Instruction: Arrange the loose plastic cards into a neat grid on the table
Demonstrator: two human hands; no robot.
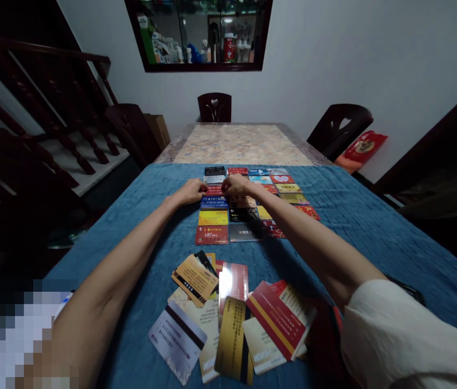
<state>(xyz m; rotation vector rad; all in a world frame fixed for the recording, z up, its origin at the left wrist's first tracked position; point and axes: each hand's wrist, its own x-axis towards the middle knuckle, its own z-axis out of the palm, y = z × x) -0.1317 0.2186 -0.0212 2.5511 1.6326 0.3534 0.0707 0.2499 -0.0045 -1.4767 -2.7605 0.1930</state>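
Note:
Both hands are at the left column of a block of plastic cards laid in rows. My left hand (192,191) has its fingers closed at the left edge of a red card (214,190). At that card's right edge my right hand (237,185) pinches with bent fingers, partly hiding the neighbouring cards. Just nearer lies a blue card (214,202), then a yellow card (213,218) and a red VIP card (211,235). Beyond the held card are a whitish card (214,179) and a black card (215,170).
Close to me is a loose, overlapping pile with a gold card (234,340), a silver card (177,341) and a red-striped card (279,319). A blue cloth (139,216) covers the near table. A patterned tabletop (232,143) and dark chairs (214,108) stand beyond.

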